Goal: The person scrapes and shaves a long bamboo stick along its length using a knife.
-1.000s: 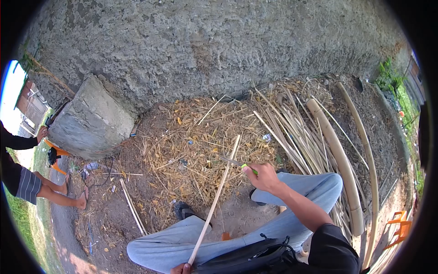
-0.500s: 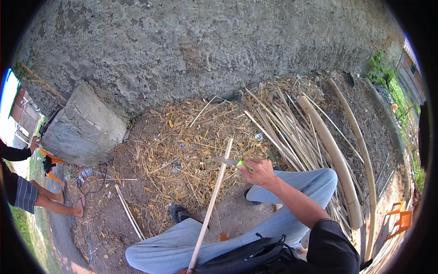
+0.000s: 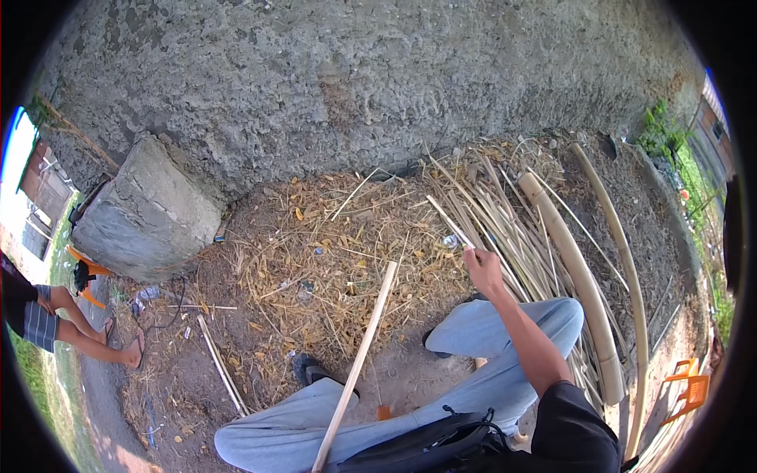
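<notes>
A long split bamboo strip (image 3: 359,363) slants across my lap, from the bottom edge up over the littered ground. Its lower end runs to the bottom edge, and my left hand is out of view there. My right hand (image 3: 484,272) is closed in a fist, to the right of the strip's upper end and apart from it. The green-handled knife seen in this hand a moment earlier is hidden by the fist or turned edge-on now. Behind the hand lies a pile of thin bamboo strips (image 3: 505,213).
Thick bamboo poles (image 3: 572,268) lie to the right. A rough wall (image 3: 378,79) stands ahead, with a concrete block (image 3: 154,217) at left. Dry leaves and shavings (image 3: 315,252) cover the ground. Another person's legs (image 3: 87,331) show at far left, an orange chair (image 3: 688,390) at right.
My right hand has swung away from the strip, up and to the right, and the knife no longer shows. The strip's upper end has dropped slightly. My left fingertips have left the view.
</notes>
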A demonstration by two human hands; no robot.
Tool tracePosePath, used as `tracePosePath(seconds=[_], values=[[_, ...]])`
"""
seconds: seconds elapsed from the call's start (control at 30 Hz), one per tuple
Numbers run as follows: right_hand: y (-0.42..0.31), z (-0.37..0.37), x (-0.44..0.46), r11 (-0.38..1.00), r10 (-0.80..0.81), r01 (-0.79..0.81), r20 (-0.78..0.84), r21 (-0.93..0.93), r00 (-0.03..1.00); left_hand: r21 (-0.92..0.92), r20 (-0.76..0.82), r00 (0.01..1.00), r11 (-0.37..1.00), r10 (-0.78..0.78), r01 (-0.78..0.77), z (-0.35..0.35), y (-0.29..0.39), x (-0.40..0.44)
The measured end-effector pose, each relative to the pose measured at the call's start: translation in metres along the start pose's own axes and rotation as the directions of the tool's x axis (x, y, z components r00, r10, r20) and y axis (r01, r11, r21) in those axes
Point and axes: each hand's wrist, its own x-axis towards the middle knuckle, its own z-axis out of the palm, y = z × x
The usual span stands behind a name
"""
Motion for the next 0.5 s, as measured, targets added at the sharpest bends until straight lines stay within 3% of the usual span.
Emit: tracePosePath(seconds=[0.07, 0.1, 0.23, 0.3, 0.4, 0.47, 0.5], values=[[-0.031, -0.001, -0.03, 0.994, 0.019, -0.033, 0.132, 0.105, 0.991, -0.085, -0.134, 0.983, 0.986, 0.128, -0.14, 0.011, 0.002, 0.001], [-0.04, 0.005, -0.045, 0.995, -0.017, 0.0, 0.166, 0.103, 0.986, 0.025, -0.098, 0.993, 0.998, 0.058, -0.056, 0.011, 0.003, -0.002], [-0.058, 0.03, -0.102, 0.986, -0.167, 0.156, 0.298, 0.062, 0.94, -0.016, -0.022, 1.0, 1.0, 0.016, -0.017, 0.009, 0.0, 0.002], [-0.057, 0.04, -0.121, 0.906, -0.406, 0.422, 0.381, 0.045, 0.831, -0.096, -0.052, 0.999, 0.995, 0.011, -0.016, 0.01, 0.001, 0.0], [-0.056, 0.049, -0.133, 0.873, -0.456, 0.485, 0.43, 0.047, 0.779, -0.027, 0.003, 0.996, 0.996, -0.09, 0.09, 0.003, 0.006, -0.002], [-0.056, 0.05, -0.133, 0.867, -0.458, 0.498, 0.453, 0.037, 0.764, -0.041, -0.037, 0.996, 0.996, -0.083, 0.081, 0.009, -0.001, -0.005], [-0.056, 0.052, -0.131, 0.814, -0.536, 0.581, 0.385, 0.0, 0.752, -0.052, -0.071, 0.995, 0.996, -0.074, 0.07, 0.011, 0.0, -0.005]])
